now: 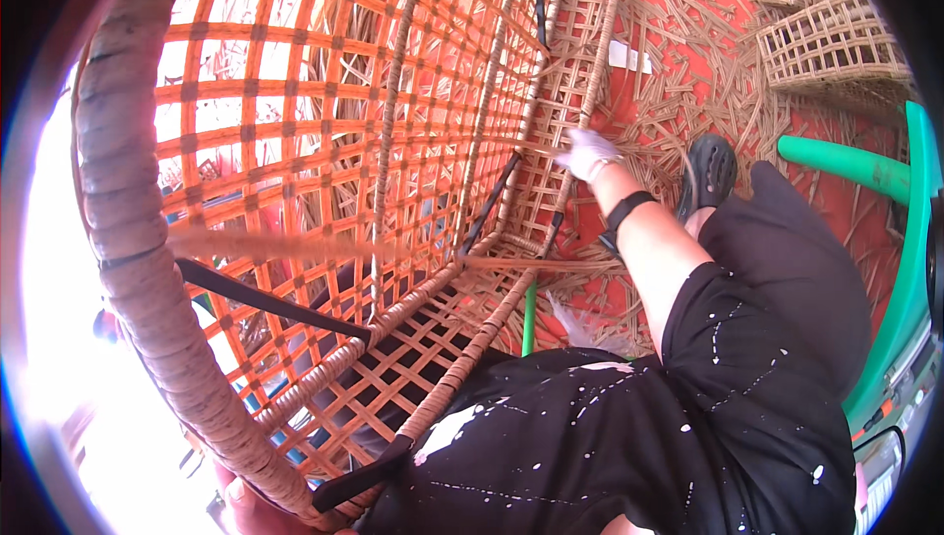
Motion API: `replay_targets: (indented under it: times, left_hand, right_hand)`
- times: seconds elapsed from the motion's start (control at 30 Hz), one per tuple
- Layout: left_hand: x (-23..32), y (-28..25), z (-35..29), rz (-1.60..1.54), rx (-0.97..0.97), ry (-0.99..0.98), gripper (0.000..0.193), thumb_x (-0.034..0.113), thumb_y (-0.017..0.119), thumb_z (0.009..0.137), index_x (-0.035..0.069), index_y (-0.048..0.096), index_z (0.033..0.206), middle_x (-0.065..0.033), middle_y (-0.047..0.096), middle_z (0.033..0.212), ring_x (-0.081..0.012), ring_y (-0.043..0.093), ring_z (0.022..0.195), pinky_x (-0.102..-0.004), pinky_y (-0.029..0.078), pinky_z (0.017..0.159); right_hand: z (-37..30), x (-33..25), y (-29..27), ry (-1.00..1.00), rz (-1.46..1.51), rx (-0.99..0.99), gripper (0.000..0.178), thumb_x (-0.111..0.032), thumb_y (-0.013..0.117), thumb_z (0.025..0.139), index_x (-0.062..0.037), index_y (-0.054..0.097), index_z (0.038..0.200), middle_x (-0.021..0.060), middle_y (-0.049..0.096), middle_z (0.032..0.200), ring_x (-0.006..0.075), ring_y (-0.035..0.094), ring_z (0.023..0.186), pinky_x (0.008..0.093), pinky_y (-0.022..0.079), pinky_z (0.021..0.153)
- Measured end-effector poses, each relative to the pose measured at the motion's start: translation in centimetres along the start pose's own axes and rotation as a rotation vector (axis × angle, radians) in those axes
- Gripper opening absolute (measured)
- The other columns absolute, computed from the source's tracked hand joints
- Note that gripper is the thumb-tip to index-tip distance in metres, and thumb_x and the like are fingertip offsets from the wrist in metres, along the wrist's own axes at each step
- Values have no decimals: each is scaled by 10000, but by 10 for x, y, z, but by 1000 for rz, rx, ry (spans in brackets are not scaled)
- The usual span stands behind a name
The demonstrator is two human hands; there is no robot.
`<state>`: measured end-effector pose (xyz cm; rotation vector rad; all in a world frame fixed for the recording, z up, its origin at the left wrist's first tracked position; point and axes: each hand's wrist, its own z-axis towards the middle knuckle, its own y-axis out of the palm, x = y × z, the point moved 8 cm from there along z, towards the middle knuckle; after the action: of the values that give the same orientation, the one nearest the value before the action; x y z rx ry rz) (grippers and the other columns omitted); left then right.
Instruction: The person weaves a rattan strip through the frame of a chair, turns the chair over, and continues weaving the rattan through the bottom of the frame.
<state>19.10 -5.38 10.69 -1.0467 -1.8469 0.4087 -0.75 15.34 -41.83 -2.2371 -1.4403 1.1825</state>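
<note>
A large woven cane basket (388,151) with an open lattice and a thick wrapped rim (147,269) fills the left half, tilted on its side against me. At the lower left my left hand (251,510) is closed round the rim; most of its fingers are hidden. My right hand (590,153), in a white glove, is at the wrapped edge of the basket's narrow far panel. Its fingers are bent together there; what they pinch is too small to tell. A loose cane strip (541,265) crosses the basket's corner, its left part blurred. Dark straps (275,304) are tied to the frame.
Cut cane scraps (678,63) litter the red floor. Two more lattice baskets (836,38) stand at the far right. A green plastic chair (855,166) is close on my right, and my foot in a dark clog (710,169) rests beyond my arm. A white card (629,56) lies on the floor.
</note>
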Motion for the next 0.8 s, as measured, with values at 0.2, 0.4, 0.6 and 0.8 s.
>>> replay_targets:
  times: [0.2,0.4,0.6,0.8]
  left_hand:
    - [20,-1,15,250,50,45,845,301,613,766,-66,136,1359,-175,374,1369,-180,377,1247,-412,164,1076]
    - [-12,1,-5,41,4,1,847,275,627,769,-56,134,1372,-140,384,1376,-208,390,1237,-412,141,1083]
    - [2,-10,-6,130,280,14,886,301,628,738,-124,139,1342,-228,368,1317,-279,396,1202,-410,231,1038]
    - [14,-12,5,240,409,-21,927,291,623,681,-161,122,1316,-248,336,1273,-299,399,1160,-404,286,999]
  right_hand:
    - [3,-110,0,-266,720,-93,321,-245,642,818,-23,604,1045,79,671,833,155,647,654,277,515,615]
    - [-10,-99,2,-280,938,-355,202,-206,654,810,-36,672,916,20,651,734,87,568,544,240,482,534]
    - [0,-50,-26,-258,760,-291,260,-300,660,804,-68,690,919,-7,642,751,71,464,474,231,402,468]
    - [20,115,-96,10,267,70,416,-478,623,755,-110,696,934,106,673,916,214,634,819,332,481,773]
